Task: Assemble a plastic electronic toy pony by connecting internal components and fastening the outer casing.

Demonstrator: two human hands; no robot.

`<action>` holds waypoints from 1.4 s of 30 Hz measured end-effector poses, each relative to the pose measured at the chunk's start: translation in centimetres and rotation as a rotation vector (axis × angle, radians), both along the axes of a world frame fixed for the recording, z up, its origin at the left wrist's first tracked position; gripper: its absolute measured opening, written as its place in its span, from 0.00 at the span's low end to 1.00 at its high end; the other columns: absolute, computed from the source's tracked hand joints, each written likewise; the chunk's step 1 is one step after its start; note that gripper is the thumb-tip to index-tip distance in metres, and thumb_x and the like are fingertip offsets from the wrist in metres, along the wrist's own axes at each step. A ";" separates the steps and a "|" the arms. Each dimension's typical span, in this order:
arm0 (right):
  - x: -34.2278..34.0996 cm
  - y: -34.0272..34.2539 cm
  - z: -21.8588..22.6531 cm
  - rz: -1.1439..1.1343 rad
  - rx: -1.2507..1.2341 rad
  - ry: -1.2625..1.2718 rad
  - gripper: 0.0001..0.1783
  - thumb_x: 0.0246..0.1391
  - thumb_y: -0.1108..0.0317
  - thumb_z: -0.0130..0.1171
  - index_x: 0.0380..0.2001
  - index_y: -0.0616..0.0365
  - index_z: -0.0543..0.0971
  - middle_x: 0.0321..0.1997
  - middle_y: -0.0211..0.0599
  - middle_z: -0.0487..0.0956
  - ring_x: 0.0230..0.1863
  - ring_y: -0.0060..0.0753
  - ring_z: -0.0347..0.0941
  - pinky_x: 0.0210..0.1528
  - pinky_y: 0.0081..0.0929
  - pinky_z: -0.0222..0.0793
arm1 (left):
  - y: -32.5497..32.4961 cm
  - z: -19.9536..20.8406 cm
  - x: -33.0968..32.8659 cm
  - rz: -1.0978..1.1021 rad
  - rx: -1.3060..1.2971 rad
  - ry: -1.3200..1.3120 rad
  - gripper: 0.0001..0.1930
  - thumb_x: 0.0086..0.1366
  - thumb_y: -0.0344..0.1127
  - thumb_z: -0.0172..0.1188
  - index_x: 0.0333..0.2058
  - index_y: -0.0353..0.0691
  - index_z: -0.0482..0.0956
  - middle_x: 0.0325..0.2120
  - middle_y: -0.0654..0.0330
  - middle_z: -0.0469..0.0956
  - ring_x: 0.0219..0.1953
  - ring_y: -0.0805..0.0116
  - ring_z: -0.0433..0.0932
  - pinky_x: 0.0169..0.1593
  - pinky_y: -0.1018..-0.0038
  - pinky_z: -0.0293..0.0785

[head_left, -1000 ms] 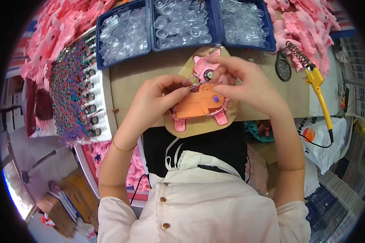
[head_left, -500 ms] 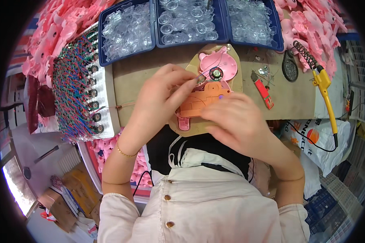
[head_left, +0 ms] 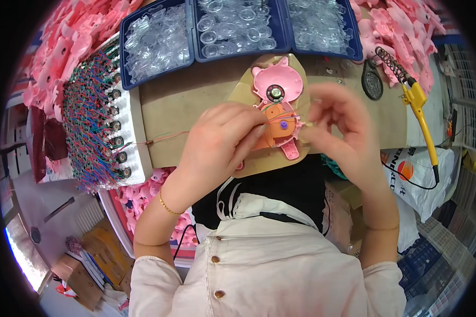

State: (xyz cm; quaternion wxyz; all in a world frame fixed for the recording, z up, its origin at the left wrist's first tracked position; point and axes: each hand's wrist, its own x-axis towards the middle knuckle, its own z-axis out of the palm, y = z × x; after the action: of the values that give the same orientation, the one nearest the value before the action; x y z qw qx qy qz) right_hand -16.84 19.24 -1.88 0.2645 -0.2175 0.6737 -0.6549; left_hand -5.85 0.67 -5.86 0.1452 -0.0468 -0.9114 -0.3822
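Note:
A pink animal-shaped plastic shell (head_left: 279,79) lies on a tan board (head_left: 238,91) in front of me. A round black speaker (head_left: 275,93) sits in its upper part. Over the lower part lies an orange plastic housing (head_left: 277,129) with a small purple knob (head_left: 283,125). My left hand (head_left: 217,137) is closed at the housing's left side, thumb and fingers pinched on thin wires (head_left: 286,114) that cross the housing. To the right of the shell, my right hand (head_left: 344,132) has thumb and fingers apart, its fingertips blurred. Nothing shows between them.
Blue bins (head_left: 238,55) of clear plastic parts line the back. Bundled coloured wires with speakers (head_left: 92,116) lie at left, pink shells (head_left: 71,58) behind. A yellow-handled soldering iron (head_left: 420,113) hangs at right, beside a dark oval dish (head_left: 373,83).
My right hand has moved off the housing, right and up, with fingers spreading. The shell appears turned, and its right leg now shows. The red utility knife is hidden now.

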 end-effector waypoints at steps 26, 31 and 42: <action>-2.6 -2.8 -1.1 0.134 0.085 0.135 0.07 0.51 0.74 0.60 0.29 0.59 0.71 0.26 0.22 0.70 0.28 0.10 0.64 0.30 0.11 0.60 | 1.9 0.5 -2.0 0.042 0.016 -0.039 0.12 0.48 0.33 0.67 0.32 0.43 0.77 0.24 0.66 0.74 0.34 0.64 0.73 0.51 0.59 0.63; -1.8 -1.7 -1.1 0.066 0.145 0.105 0.08 0.51 0.75 0.60 0.35 0.62 0.75 0.27 0.27 0.74 0.28 0.13 0.67 0.30 0.14 0.62 | 1.7 0.4 -1.3 0.046 -0.078 0.035 0.14 0.53 0.30 0.62 0.41 0.41 0.78 0.31 0.61 0.76 0.37 0.62 0.74 0.51 0.61 0.64; -1.3 2.7 -2.3 0.254 0.468 0.655 0.06 0.49 0.75 0.60 0.30 0.63 0.73 0.26 0.37 0.69 0.23 0.35 0.67 0.26 0.28 0.63 | 0.6 -1.3 2.9 0.001 -0.285 0.128 0.16 0.55 0.32 0.62 0.44 0.40 0.78 0.42 0.61 0.78 0.45 0.62 0.76 0.46 0.68 0.72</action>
State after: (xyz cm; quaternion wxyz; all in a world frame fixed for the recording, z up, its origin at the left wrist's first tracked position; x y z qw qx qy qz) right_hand -18.17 21.97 -4.14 0.1573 -0.4295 0.8205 -0.3429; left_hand -2.93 1.31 -7.13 0.1950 -0.0908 -0.9453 -0.2454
